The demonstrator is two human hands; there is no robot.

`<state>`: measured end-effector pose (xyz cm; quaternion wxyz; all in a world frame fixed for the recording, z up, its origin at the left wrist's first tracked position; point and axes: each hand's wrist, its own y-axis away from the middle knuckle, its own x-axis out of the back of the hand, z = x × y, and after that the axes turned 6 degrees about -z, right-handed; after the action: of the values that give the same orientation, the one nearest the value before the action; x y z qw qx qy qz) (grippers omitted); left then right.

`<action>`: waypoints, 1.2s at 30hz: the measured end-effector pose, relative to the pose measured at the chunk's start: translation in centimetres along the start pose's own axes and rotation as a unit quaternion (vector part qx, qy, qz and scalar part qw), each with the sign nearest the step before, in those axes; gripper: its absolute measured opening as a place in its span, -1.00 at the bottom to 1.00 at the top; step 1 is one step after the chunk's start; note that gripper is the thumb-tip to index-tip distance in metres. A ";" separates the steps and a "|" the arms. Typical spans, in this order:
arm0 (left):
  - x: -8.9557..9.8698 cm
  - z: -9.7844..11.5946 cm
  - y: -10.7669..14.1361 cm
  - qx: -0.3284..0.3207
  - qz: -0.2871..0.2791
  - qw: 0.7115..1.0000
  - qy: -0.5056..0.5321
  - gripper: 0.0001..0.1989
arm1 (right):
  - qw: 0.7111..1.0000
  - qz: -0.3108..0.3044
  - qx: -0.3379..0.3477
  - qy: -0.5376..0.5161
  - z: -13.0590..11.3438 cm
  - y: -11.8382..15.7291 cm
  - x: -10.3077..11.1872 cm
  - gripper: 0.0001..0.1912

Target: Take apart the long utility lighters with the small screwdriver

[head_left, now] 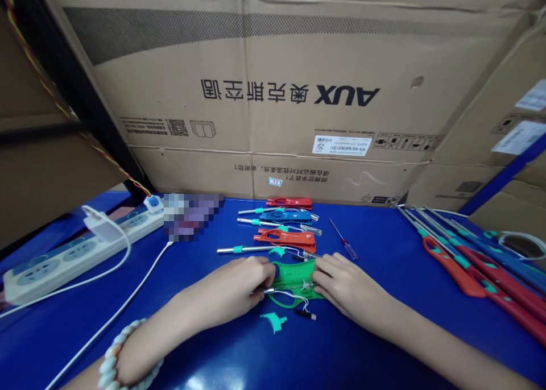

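A green lighter housing lies open between my hands, with loose white wires and a black igniter piece at its near edge. My left hand is closed around a thin metal tube at the housing's left end; its fingertips are partly hidden. At the other end, my right hand has its fingers bent over the green housing and grips its edge. Just below them lies a small turquoise trigger. Beyond are orange, blue and red lighter housings, with tubes and wires alongside.
A small screwdriver lies behind my right hand. Several long lighters are heaped at the right. A white power strip with cables occupies the left side of the blue table. A large cardboard box walls off the back.
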<state>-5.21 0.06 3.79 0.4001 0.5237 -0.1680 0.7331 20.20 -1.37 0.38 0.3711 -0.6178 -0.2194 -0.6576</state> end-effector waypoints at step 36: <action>0.2 -0.1 -0.3 0.014 0.003 0.999 -0.048 -0.82 | 1.000 -0.026 -0.006 -0.004 0.3 0.3 -0.3 -0.90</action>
<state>-5.10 0.41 3.90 0.3822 0.5636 -0.1779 0.7104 20.64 -1.25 0.05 0.3496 -0.6167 -0.2329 -0.6657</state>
